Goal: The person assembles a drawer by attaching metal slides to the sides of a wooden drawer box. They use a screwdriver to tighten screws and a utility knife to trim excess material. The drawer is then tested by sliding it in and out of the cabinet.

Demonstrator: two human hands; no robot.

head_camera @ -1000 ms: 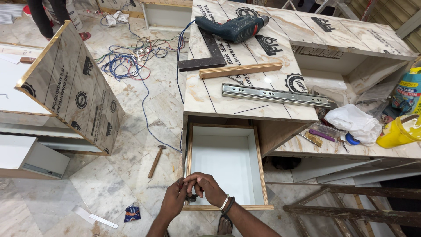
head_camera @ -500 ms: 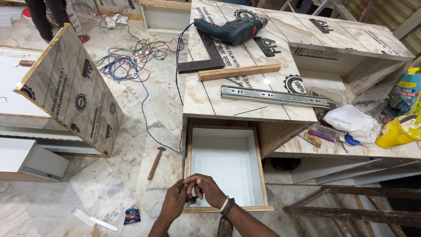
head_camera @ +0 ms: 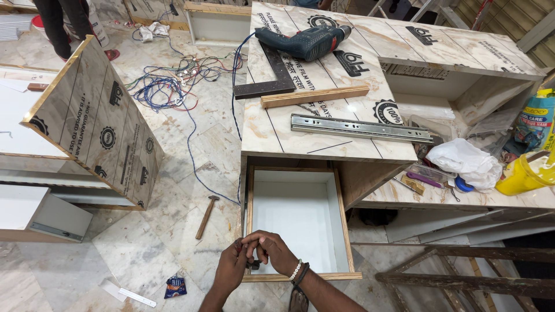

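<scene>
My left hand (head_camera: 232, 267) and my right hand (head_camera: 270, 251) meet at the front edge of an open wooden drawer (head_camera: 341, 231) with a white inside. Together they pinch a small dark object (head_camera: 253, 264) between the fingers; what it is cannot be told. A beaded bracelet (head_camera: 296, 270) circles my right wrist. The drawer sticks out from under a worktop (head_camera: 272, 136) covered in printed protective film.
On the worktop lie a power drill (head_camera: 306, 41), a black square (head_camera: 272, 78), a wood strip (head_camera: 315, 96) and a metal drawer slide (head_camera: 361, 128). A hammer (head_camera: 206, 215) and tangled wires (head_camera: 165, 84) lie on the marble floor. A leaning panel (head_camera: 98, 124) stands left; another person's legs (head_camera: 66, 20) are far left.
</scene>
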